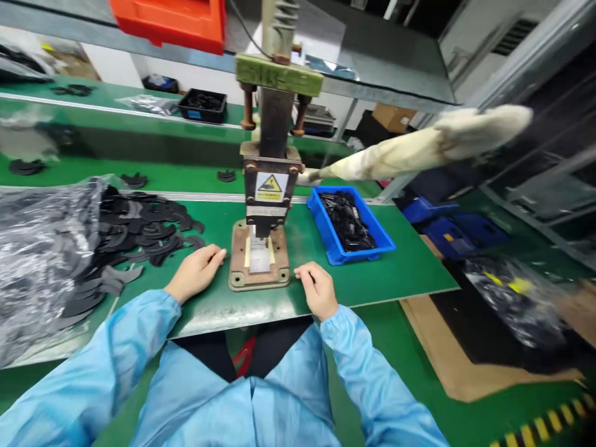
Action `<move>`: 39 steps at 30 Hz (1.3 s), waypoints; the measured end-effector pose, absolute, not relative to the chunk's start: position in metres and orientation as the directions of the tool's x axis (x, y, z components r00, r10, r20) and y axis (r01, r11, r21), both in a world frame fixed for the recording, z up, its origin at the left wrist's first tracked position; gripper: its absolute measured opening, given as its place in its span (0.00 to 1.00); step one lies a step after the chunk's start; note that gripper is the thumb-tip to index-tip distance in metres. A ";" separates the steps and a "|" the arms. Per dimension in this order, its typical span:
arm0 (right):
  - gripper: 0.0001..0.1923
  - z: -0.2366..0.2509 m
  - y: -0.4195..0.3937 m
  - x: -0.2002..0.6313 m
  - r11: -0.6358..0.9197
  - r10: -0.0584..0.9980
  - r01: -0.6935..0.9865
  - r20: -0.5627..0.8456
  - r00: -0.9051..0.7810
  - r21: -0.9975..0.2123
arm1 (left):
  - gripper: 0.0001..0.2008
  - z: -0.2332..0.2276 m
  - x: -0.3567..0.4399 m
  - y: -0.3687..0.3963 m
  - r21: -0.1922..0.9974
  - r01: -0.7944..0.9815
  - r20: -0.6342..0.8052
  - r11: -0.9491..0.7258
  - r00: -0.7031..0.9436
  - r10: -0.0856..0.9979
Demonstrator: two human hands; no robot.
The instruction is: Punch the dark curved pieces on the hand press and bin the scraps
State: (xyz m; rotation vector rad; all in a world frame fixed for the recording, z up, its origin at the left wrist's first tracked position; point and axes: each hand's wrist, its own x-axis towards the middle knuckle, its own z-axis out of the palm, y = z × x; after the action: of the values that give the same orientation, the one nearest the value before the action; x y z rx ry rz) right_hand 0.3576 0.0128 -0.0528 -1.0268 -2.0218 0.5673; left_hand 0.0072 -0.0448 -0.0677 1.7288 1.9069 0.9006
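My left hand [197,273] rests on the green table just left of the arbor press base [236,251], its fingers curled together with nothing visible in them. On the base's other side, my right hand [317,288] is loosely closed, fingertips close to the base's right corner, and it too shows nothing held. Between the hands stands the press [274,118], its dark ram above a pale plate [259,256] in the base. Left of my left hand, flat black curved pieces [139,230] spill from a clear plastic bag [41,248].
A blue bin [333,256] of black parts stands right of the press. The press's cloth-wrapped lever [419,146] reaches out to the right. Behind runs a green conveyor belt [186,177] carrying a few curved pieces. An orange bin [172,22] sits on the shelf above.
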 end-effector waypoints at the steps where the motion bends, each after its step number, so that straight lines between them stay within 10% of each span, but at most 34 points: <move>1: 0.16 -0.046 0.018 0.363 0.567 0.824 0.503 0.438 -0.360 -0.652 | 0.20 -0.071 0.007 -0.048 0.671 0.741 0.127 0.030 -0.155 0.980; 11: 0.20 0.036 0.160 0.466 0.158 0.980 0.940 0.164 -0.112 -0.304 | 0.17 -0.078 0.007 -0.045 0.591 0.805 0.170 0.046 -0.180 0.969; 20: 0.24 0.017 0.209 0.469 0.052 0.987 0.998 -0.149 -0.057 -0.037 | 0.19 -0.081 0.006 -0.043 0.585 0.811 0.182 0.021 -0.156 0.971; 30: 0.20 0.039 0.184 0.462 0.169 0.982 0.889 0.146 -0.116 -0.426 | 0.18 -0.077 0.008 -0.045 0.631 0.775 0.241 -0.029 -0.160 0.957; 39: 0.12 -0.014 0.020 0.366 0.478 0.878 0.299 0.455 -0.147 -0.826 | 0.10 -0.065 0.026 -0.072 0.701 0.677 0.537 -0.225 -0.293 0.791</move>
State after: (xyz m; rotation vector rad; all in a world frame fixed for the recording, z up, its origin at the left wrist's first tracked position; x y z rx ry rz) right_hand 0.3665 0.0199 -0.0135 -1.0177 -1.6927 0.7011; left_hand 0.0257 -0.0721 -0.0653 1.7963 1.8810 1.5537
